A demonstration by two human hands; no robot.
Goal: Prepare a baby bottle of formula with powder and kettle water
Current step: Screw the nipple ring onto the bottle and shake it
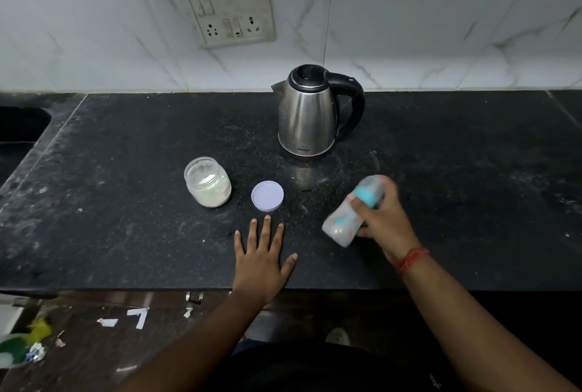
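Dim, even indoor light is falling on the scene, with the dark counter (pixel 126 202) soaking it up and the kettle (pixel 307 114) carrying soft vertical glare. The bottle (pixel 352 212) is smearing into motion blur at right of centre. Wide-angle distortion is bending the tile lines and counter edges toward the frame's corners.

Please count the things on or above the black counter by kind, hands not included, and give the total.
Kettle: 1
Powder jar, open: 1
Loose lid: 1
Baby bottle, gripped in the right hand: 1
Total: 4
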